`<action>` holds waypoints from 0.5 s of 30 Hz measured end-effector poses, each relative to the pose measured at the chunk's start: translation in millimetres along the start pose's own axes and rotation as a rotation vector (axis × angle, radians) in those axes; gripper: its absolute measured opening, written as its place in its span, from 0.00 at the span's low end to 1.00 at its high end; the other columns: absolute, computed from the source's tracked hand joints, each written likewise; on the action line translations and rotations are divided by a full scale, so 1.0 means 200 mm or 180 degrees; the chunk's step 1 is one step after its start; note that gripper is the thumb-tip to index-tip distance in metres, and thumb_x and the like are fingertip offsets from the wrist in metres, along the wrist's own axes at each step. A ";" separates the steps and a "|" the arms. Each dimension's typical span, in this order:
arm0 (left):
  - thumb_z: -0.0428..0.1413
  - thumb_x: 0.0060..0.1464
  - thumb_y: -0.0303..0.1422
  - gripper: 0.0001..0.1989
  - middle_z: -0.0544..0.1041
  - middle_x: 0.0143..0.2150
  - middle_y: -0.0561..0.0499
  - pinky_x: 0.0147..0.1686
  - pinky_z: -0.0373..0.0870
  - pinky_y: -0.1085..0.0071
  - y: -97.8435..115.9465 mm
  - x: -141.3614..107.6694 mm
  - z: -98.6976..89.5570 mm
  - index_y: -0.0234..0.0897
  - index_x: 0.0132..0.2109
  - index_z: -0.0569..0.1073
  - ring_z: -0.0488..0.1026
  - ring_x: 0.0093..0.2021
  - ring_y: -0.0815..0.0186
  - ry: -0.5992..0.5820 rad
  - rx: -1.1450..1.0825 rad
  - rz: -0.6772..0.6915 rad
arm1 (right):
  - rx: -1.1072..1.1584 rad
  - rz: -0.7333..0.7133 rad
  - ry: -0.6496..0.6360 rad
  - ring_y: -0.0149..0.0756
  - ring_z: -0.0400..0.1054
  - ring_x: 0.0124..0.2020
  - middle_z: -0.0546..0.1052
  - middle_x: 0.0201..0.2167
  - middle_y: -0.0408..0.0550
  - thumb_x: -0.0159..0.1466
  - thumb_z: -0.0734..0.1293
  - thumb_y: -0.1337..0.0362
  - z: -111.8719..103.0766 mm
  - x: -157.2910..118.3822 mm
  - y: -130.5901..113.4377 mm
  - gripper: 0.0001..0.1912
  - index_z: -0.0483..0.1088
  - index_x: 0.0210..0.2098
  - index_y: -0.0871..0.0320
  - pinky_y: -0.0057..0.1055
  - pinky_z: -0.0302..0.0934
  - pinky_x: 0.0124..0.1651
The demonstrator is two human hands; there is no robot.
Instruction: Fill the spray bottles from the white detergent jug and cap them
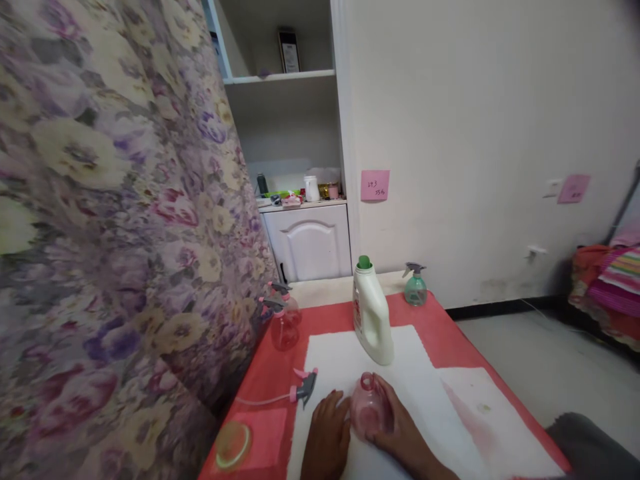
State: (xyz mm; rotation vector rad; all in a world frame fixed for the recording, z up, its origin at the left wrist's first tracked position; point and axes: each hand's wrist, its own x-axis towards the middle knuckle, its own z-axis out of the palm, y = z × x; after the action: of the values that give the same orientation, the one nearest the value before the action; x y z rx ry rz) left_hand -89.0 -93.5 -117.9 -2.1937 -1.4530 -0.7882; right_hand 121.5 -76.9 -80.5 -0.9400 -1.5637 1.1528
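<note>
A see-through pink spray bottle (367, 410) without its top stands on the white sheet (425, 393). My right hand (403, 427) is wrapped round its right side, thumb low and fingers by the neck. Just left of the bottle, my left hand (327, 433) lies with its fingers stretched forward and holds nothing; whether it touches the bottle I cannot tell. The grey and pink spray head (303, 387) with its thin tube lies beyond my left hand. Behind the bottle stands a large whitish jug (371, 313) with a green mouth.
Two pink spray bottles (285, 330) stand at the far left of the red tabletop (263, 380). A green spray bottle (415, 290) is at the far right corner. A round lid-like disc (233, 445) lies at front left. A flowered curtain (125, 267) hangs along the left side.
</note>
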 end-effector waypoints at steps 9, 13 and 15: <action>0.50 0.60 0.35 0.18 0.78 0.54 0.45 0.50 0.74 0.61 -0.02 0.00 0.04 0.40 0.57 0.69 0.75 0.53 0.58 0.0178 0.0017 0.0025 | 0.0229 -0.0005 0.0574 0.48 0.65 0.59 0.70 0.58 0.55 0.58 0.69 0.53 -0.28 0.11 -0.02 0.28 0.65 0.56 0.53 0.45 0.60 0.62; 0.51 0.59 0.34 0.18 0.79 0.52 0.44 0.48 0.75 0.62 -0.03 0.00 0.05 0.38 0.56 0.69 0.76 0.51 0.58 0.0355 0.0093 0.0193 | 0.0117 -0.0092 0.1151 0.49 0.70 0.54 0.75 0.52 0.56 0.57 0.69 0.50 -0.36 0.32 -0.07 0.24 0.69 0.49 0.55 0.46 0.64 0.57; 0.51 0.58 0.34 0.19 0.80 0.50 0.44 0.47 0.75 0.63 -0.05 0.00 0.07 0.37 0.55 0.70 0.77 0.50 0.59 0.0394 0.0148 0.0288 | 0.0076 -0.0119 0.1223 0.49 0.69 0.54 0.75 0.52 0.56 0.56 0.70 0.49 -0.37 0.44 -0.09 0.25 0.69 0.48 0.56 0.46 0.64 0.57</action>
State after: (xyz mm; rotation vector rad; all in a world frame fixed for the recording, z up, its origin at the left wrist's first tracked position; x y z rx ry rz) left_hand -94.6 -81.7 -128.2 -2.1200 -1.2905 -0.8349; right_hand 168.4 18.5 -34.7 -1.0421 -1.2484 0.8991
